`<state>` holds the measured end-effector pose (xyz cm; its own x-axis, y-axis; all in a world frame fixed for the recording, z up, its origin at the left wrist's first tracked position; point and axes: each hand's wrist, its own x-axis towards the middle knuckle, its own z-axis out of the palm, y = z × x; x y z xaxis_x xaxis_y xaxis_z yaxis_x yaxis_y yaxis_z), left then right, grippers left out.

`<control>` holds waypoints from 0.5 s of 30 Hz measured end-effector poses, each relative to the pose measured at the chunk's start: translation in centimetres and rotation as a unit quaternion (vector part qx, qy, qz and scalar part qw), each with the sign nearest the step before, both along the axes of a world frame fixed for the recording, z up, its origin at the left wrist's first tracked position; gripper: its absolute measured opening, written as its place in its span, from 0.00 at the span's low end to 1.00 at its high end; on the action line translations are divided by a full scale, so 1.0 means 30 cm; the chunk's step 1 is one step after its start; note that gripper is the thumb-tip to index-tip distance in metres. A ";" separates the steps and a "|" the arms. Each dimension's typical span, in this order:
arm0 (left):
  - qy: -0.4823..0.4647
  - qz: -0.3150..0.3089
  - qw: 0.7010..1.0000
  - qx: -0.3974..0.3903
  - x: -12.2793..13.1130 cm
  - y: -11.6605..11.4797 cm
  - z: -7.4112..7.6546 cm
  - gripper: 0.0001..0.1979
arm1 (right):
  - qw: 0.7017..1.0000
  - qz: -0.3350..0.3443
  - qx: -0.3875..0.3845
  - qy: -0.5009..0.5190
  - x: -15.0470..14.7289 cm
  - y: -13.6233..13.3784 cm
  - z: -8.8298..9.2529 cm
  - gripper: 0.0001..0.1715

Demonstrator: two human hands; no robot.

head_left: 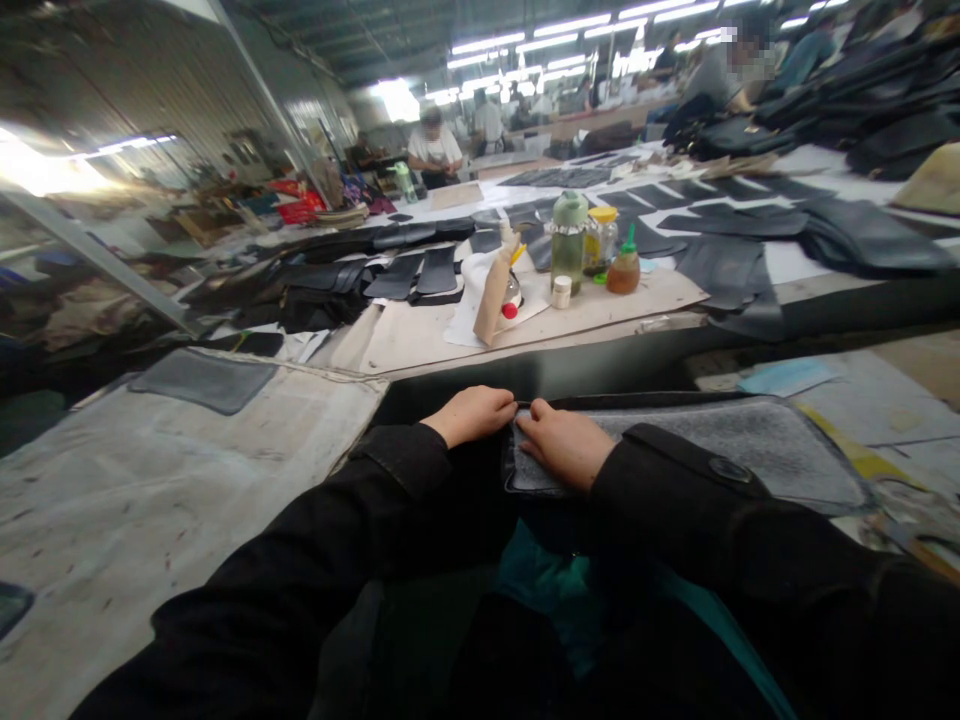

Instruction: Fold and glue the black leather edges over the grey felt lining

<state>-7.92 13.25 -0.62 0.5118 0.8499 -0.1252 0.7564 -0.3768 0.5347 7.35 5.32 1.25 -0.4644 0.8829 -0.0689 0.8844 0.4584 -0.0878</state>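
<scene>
A long grey felt-like panel with a black edge [697,440] lies in front of me, stretching off to the right under my right forearm. At its left end, my left hand [476,412] pinches the far corner of the black edge. My right hand [564,440] is closed at the same end, with its fingertips on the edge close beside the left fingers and its palm over the grey surface. The fingers of both hands nearly meet. Part of the panel is hidden by the right hand and sleeve.
Across a dark gap stands a table with a beige board [420,345], carrying a green bottle [570,240], a small white jar [561,292] and a glue bottle [624,270]. Black cut pieces [439,272] lie behind. A dark flat piece [206,378] rests on the left table. Other people work farther back.
</scene>
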 end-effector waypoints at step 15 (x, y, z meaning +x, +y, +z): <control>-0.140 0.074 0.987 -0.013 0.002 -0.079 -0.058 0.17 | 1.000 -0.004 0.005 -0.004 0.001 0.000 -0.001 0.15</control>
